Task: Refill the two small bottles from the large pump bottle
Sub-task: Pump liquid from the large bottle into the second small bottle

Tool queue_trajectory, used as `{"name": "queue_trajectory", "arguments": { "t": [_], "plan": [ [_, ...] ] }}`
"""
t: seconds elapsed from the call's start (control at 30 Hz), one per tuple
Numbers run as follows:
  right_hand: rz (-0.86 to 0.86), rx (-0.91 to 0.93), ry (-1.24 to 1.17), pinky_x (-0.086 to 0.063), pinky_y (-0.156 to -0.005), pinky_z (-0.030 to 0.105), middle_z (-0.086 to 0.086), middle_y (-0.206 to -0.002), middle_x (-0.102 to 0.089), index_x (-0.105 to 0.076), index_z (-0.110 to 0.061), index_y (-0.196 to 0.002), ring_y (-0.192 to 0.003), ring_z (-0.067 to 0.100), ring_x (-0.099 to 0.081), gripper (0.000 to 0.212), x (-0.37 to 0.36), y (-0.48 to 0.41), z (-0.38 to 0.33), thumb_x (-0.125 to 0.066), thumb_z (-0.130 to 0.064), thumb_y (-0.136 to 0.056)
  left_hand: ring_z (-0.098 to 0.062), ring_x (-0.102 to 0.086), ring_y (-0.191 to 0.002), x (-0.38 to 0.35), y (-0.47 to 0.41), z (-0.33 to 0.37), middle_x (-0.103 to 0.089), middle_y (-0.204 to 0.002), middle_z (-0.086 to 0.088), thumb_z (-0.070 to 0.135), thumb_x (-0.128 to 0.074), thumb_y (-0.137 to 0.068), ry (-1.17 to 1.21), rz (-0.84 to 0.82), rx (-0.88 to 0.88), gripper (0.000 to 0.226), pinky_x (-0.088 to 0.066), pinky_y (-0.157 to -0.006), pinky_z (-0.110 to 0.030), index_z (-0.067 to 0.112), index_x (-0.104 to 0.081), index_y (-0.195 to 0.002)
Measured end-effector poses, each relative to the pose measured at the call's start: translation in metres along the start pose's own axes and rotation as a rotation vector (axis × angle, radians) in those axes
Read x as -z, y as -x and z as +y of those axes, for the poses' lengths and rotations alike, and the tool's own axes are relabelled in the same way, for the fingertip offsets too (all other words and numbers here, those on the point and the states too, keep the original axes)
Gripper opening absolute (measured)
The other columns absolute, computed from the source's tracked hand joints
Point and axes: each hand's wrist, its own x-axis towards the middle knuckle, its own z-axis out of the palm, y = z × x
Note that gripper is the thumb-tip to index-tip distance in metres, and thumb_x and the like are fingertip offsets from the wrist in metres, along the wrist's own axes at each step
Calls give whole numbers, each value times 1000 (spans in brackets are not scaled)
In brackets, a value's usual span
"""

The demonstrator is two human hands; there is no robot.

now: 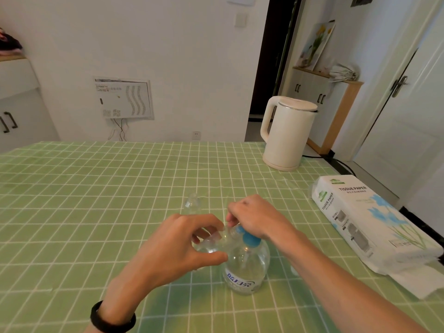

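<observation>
Left forearm (129,287) and right forearm (336,275): bare as far as the frame edge. Left hand (177,246) and right hand (257,217): likewise bare. Left wrist: one plain black band (113,319), smooth and faintly glossy, rounded at the edges, of even width, close against the wrist. Right wrist: bare.

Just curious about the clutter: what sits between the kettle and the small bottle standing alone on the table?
Nothing. The head view shows only bare green checked tablecloth between the kettle and the lone small bottle.
</observation>
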Motion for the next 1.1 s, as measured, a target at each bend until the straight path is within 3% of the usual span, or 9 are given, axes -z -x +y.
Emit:
{"name": "queue_trajectory", "arguments": {
  "t": [0.1,0.37,0.5,0.7,0.9,1.1],
  "plan": [
    [13,7,-20,-56,-104,52,18,-111,-81,-78,5,-108,-113,41,-73,44,-1,2,1,-51,-29,-102,10,-69,-92,0,1,2,-75,-92,27,59,-79,-70,-5,2,-3,41,-55,-82,-15,39,-73,-105],
    [22,9,-22,-55,-104,51,19,-114,-79,-77,4,-109,-112,41,-72,49,6,2,-3,-50,-37,-102,6,-71,-93,1,1,3,-76,-97,24,52,-84,-75,4,7,-3,37,-56,-83,-17,37,-73,-106],
    [-1,-34,-28,-55,-107,45,2,-103,-82,-82,-12,-95,-103,24,-75,39,3,-1,-3,-52,-35,-103,5,-71,-92,0,0,2,-75,-97,27,51,-84,-73,4,7,-1,36,-56,-82,-17,36,-74,-105],
    [11,-23,-6,-56,-105,52,18,-112,-81,-77,4,-109,-113,41,-72,45,0,2,-2,-51,-31,-100,6,-70,-92,-1,1,2,-76,-96,24,49,-85,-74,-15,-3,1,36,-56,-83,-19,37,-73,-106],
    [-3,-13,49,-55,-108,54,18,-120,-80,-76,5,-114,-114,38,-74,48,6,0,-6,-53,-34,-99,6,-71,-93,-1,2,3,-76,-97,23,52,-84,-75,15,12,6,36,-57,-84,-21,38,-73,-106],
    [-2,-38,12,-56,-104,50,15,-110,-82,-80,1,-105,-112,37,-74,42,3,0,-3,-53,-31,-101,5,-71,-93,-2,0,1,-76,-96,23,48,-85,-76,-3,-4,11,33,-57,-84,-21,37,-73,-105]
  ]
}}
